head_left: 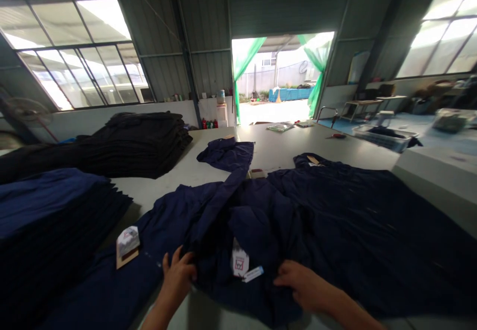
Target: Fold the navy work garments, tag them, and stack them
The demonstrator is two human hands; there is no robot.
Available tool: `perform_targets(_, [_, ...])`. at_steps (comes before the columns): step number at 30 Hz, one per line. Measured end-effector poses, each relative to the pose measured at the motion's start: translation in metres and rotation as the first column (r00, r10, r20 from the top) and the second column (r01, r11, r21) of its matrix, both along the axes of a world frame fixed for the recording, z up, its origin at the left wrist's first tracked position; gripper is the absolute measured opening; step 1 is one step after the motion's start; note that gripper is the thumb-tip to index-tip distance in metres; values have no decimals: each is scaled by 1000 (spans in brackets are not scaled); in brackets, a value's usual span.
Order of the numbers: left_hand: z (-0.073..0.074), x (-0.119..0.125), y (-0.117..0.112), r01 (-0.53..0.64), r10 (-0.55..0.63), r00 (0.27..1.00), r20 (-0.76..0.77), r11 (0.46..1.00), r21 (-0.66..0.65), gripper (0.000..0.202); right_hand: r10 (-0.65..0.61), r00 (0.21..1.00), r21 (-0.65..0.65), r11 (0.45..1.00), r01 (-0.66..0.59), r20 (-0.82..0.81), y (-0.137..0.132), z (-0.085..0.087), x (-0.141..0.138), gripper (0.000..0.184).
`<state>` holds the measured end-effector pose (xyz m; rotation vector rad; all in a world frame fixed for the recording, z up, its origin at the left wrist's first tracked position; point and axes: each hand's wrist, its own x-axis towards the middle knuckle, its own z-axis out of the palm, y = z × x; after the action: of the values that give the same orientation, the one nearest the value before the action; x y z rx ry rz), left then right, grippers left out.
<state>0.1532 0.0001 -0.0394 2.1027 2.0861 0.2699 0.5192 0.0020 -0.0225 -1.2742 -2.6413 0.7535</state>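
Observation:
A rumpled navy garment (257,215) lies on the table in front of me. It carries a white label with a red logo (240,260) and a small pale blue-and-white tag (254,274). My left hand (178,272) grips its left edge, the thumb and fingertips curled at the cloth and the other fingers raised. On the opposite side, my right hand (298,283) pinches the cloth, its fingertips partly lost in the dark fabric. Near my left hand, another navy piece bears a white label and a brown card tag (127,247).
More navy cloth (372,220) spreads over the table's right side. Folded navy garments (55,206) and a black stack (141,143) stand at left. Farther back are plastic packets (280,127) on the pale tabletop (272,146) and a white crate (385,136) beyond its right edge.

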Motion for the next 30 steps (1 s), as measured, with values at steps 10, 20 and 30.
perform_targets(10, [-11, 93, 24, -138, 168, 967, 190, 977, -162, 71, -521, 853, 14, 853, 521, 8, 39, -13, -29, 71])
perform_targets(20, [15, 54, -10, -60, 111, 836, 538, 992, -111, 31, -292, 921, -174, 952, 253, -259, -1, 13, -16, 52])
perform_targets(30, [48, 24, -45, -14, 142, 908, 395, 951, -309, 24, -183, 944, -393, 917, 64, -273, -7, 48, -11, 41])
